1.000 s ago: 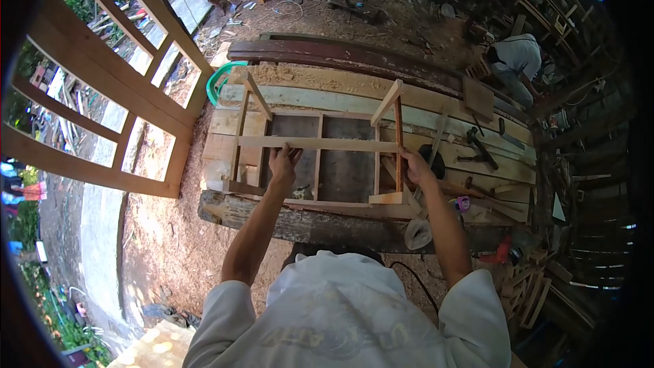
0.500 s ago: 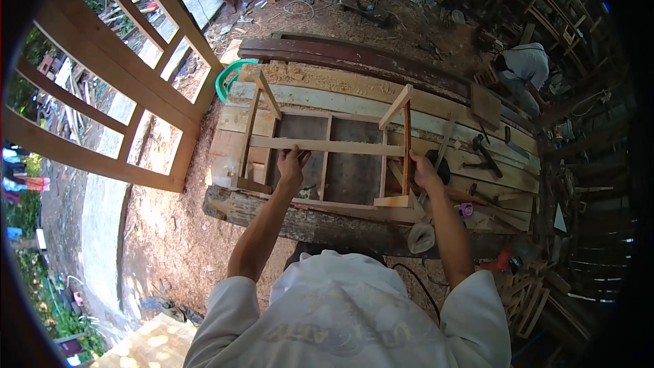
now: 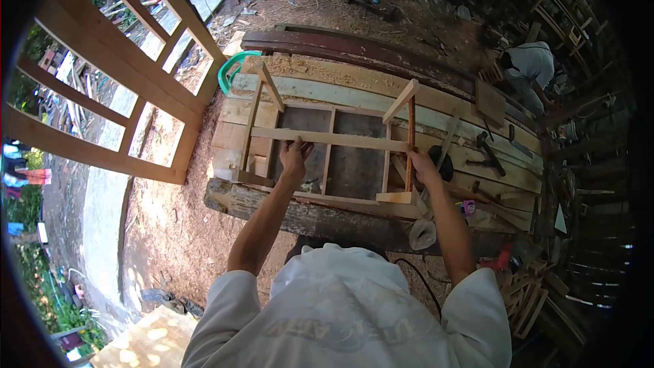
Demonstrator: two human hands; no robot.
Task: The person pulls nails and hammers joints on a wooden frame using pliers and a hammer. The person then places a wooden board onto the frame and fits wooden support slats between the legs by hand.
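Observation:
A pale wooden strip [image 3: 354, 140] spans a wooden frame [image 3: 327, 172] from side to side, above the frame's dark panel [image 3: 354, 176]. My left hand [image 3: 294, 158] grips the strip left of its middle, fingers curled over its near edge. At the strip's right end, my right hand [image 3: 424, 165] is closed where the strip meets an upright side piece [image 3: 411, 123]; its fingertips are partly hidden. Short wooden arms [image 3: 400, 101] rise at the frame's two sides.
The frame lies on a plank workbench [image 3: 320, 88] strewn with sawdust. To the right are a hammer [image 3: 489, 153], a handsaw [image 3: 519, 143], a tape roll [image 3: 468, 208] and a plastic bag [image 3: 422, 234]. A large wooden lattice [image 3: 122, 102] stands left. Two other people are farther off.
The strip's right end sits slightly higher against the upright side piece, and my right hand has risen a little with it. My left hand stays on the strip. The view has shifted slightly.

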